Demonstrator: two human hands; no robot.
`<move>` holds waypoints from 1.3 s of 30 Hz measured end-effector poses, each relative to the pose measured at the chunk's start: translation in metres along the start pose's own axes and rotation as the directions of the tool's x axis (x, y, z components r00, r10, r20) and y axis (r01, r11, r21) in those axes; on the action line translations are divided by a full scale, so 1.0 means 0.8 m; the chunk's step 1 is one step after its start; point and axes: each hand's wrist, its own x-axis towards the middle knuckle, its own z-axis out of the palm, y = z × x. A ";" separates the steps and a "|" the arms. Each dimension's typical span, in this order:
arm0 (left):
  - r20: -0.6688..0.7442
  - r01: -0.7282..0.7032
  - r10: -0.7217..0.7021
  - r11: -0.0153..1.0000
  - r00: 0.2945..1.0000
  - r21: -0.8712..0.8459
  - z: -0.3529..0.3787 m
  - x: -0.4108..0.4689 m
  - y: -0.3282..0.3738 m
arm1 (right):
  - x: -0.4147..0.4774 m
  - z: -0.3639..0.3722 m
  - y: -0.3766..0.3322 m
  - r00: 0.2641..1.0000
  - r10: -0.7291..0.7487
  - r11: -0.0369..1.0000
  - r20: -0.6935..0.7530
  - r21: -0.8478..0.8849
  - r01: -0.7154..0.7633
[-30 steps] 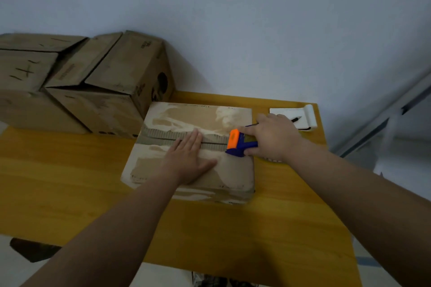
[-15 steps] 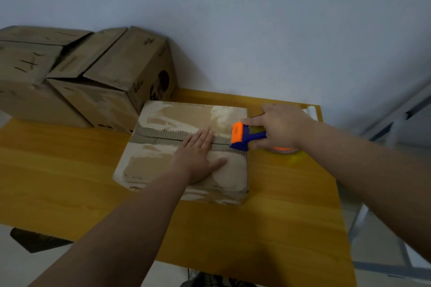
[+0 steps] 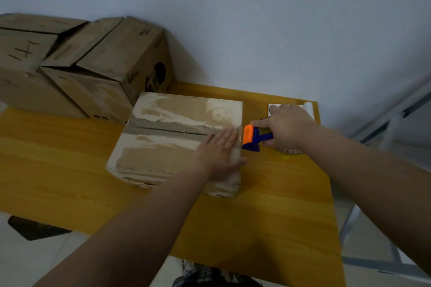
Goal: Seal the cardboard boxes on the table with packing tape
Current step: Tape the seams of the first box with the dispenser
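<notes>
Head view showed your right hand point(image 3: 286, 128) had carried the tape dispenser point(image 3: 253, 137) off the top of the flat cardboard box point(image 3: 177, 137) and just past its right edge, fingers point(image 3: 261, 123) wrapped round the blue handle. Your left hand point(image 3: 220, 151) had slid right along the centre seam to that same edge, fingers straight, pressing flat, gripping nothing. The box lay mid-desk point(image 3: 279, 205), just in front of two taller cardboard boxes point(image 3: 105, 65). The seam pass looked finished; cutting the tape and pressing its end down seemed next.
</notes>
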 end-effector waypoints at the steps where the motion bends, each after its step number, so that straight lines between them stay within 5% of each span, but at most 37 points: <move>1: -0.014 0.034 -0.035 0.999 0.999 -0.010 -0.004 -0.008 -0.018 | -0.001 0.002 0.000 1.000 -0.001 1.000 -0.009 0.011 0.001; 6: 0.009 0.301 -0.301 0.953 0.953 0.031 -0.013 -0.019 -0.043 | -0.006 0.013 0.004 0.999 0.009 0.998 -0.035 0.070 -0.007; 11: -0.020 0.069 -0.069 0.997 0.997 0.027 0.003 0.028 0.031 | -0.013 0.020 0.009 0.998 0.001 0.998 -0.070 0.055 0.003; 18: -0.079 0.031 -0.032 0.999 0.996 -0.009 0.017 0.031 0.033 | -0.065 0.044 0.055 0.995 0.023 0.995 -0.096 0.096 -0.013; 31: -0.204 0.180 -0.190 0.981 0.960 -0.066 0.019 0.030 0.051 | -0.088 0.089 0.083 0.999 0.027 0.998 -0.021 0.061 -0.026; 39: -0.212 0.226 -0.233 0.972 0.949 -0.060 0.016 0.031 0.063 | -0.055 0.043 0.017 0.994 0.054 0.998 0.093 0.019 -0.056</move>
